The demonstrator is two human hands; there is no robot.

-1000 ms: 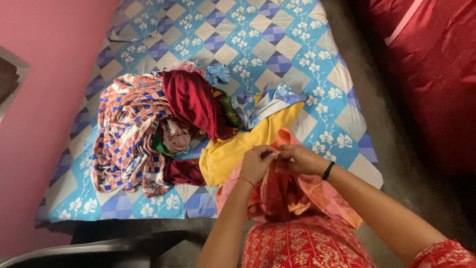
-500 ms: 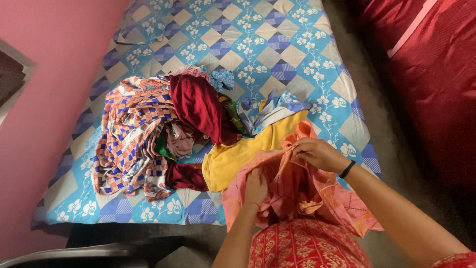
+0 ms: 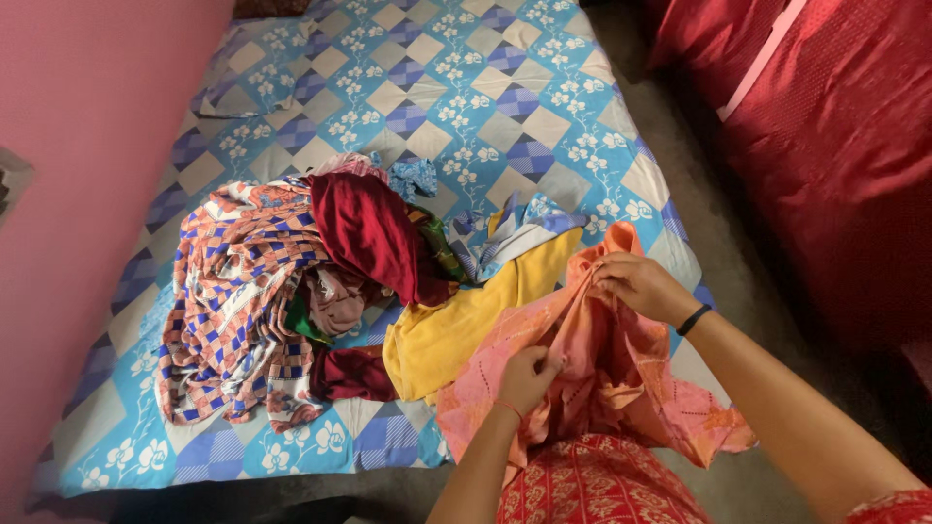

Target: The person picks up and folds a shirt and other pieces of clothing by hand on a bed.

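Now, in the head view, the hands have drawn apart: a second ago they met at one point of the peach-orange garment (image 3: 592, 359), and half a second ago they had begun to separate. The right hand (image 3: 636, 286) sits higher and further out, its fingers pinched shut on an upper edge of the cloth. The left hand (image 3: 524, 376) has dropped lower and nearer the body, fingers closed on another part of the same edge. By my judgement the cloth is being opened out between two grip points.

The stretched edge runs on a slant, from lower left up to upper right; the rest hangs crumpled over the near edge of the bed (image 3: 505, 87). Just beside it lies a yellow cloth (image 3: 456, 325), and further left a heap of clothes (image 3: 282, 281).
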